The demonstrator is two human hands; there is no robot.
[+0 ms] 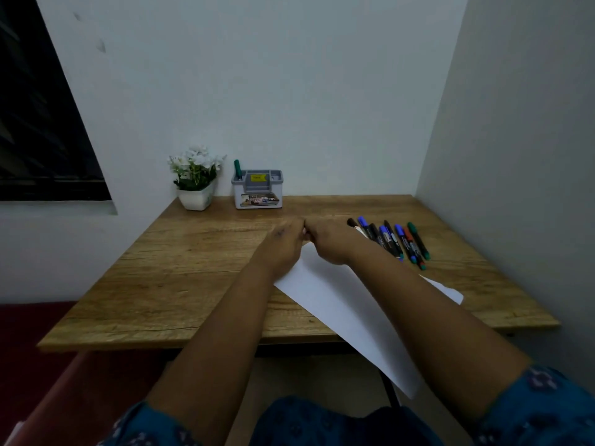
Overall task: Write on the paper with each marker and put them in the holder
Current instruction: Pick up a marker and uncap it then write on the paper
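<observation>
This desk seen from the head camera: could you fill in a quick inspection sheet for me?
Surface: wooden desk, in a corner.
Job's things: white paper hangs over the front edge; loose markers lie to the right; holder at the back holds one green marker.
Clutter: flower pot beside the holder.
Hands: left hand and right hand meet above the paper; grip unclear.
Cables: nothing seen.
Surroundings: white walls, dark window left.

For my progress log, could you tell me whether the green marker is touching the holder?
Touching: the head view shows the green marker standing inside the holder, in its left compartment.
</observation>
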